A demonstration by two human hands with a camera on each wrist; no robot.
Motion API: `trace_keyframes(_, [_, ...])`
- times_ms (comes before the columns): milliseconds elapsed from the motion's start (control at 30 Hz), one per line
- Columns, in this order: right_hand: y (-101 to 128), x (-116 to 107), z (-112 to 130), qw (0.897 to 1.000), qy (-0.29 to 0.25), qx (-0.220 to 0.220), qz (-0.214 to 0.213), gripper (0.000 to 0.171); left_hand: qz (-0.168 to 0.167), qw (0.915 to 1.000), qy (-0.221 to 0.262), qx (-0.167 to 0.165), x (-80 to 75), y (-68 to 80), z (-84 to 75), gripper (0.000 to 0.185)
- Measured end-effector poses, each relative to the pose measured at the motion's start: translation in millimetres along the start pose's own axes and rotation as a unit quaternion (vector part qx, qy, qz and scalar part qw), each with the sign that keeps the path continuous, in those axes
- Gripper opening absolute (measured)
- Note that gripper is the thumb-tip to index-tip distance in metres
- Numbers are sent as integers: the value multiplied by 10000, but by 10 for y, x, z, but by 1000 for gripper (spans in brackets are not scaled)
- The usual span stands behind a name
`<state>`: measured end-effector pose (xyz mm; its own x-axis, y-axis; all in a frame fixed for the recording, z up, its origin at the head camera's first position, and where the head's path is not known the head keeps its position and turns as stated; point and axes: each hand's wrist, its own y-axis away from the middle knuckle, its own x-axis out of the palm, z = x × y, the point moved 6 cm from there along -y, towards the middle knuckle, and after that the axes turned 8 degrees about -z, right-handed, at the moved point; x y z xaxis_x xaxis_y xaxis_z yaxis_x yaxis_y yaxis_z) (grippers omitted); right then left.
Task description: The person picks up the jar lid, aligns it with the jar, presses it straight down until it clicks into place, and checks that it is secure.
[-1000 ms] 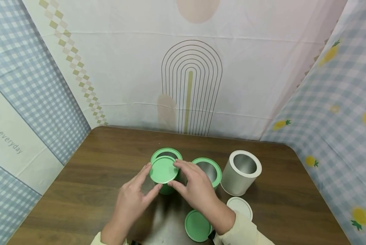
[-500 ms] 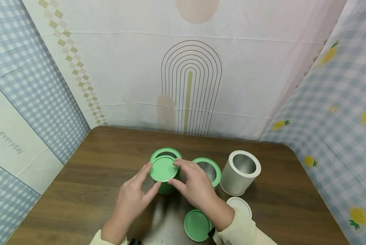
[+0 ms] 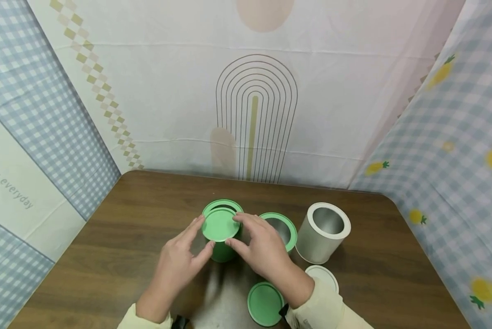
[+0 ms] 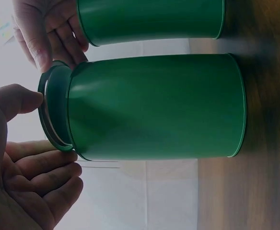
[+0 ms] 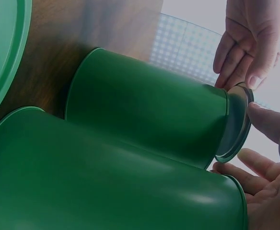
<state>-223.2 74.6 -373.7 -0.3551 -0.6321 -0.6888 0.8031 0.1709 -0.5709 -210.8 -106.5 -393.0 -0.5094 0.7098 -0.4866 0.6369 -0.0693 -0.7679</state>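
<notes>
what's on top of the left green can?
A green lid sits off-centre on the left green can, pinched by both hands; a crescent of opening shows behind it. Its contents are hidden.

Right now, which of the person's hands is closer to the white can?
The right hand. It sits between the green cans and the white can, holding the green lid. The left hand holds the lid's far side.

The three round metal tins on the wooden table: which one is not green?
The white round metal tin, farthest right, open and silver inside. The other two tins are green; both hands work at the left one.
</notes>
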Motion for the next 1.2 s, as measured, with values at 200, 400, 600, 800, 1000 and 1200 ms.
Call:
trace_keyframes(200, [-19,0,-20,10000,49,38,-12,53,55,10000,12,-24,23,-22,20,56])
trace_keyframes(400, [-47,-5,-40,9999,28,88,62,54,132,9998,8,-123,51,-23,45,56])
trace_keyframes(600, [-66,4,-46,9997,70,130,194,54,296,9992,0,-255,73,-32,67,56])
trace_keyframes(800, [-75,17,-46,9996,115,145,230,53,373,9990,-18,-263,72,-53,74,56])
trace_keyframes(1000, [-86,26,-38,9995,145,130,242,52,416,9987,-25,-299,64,-63,81,55])
trace_keyframes(1200, [-97,35,-42,9990,168,219,349,53,484,9983,-47,-323,72,-67,87,56])
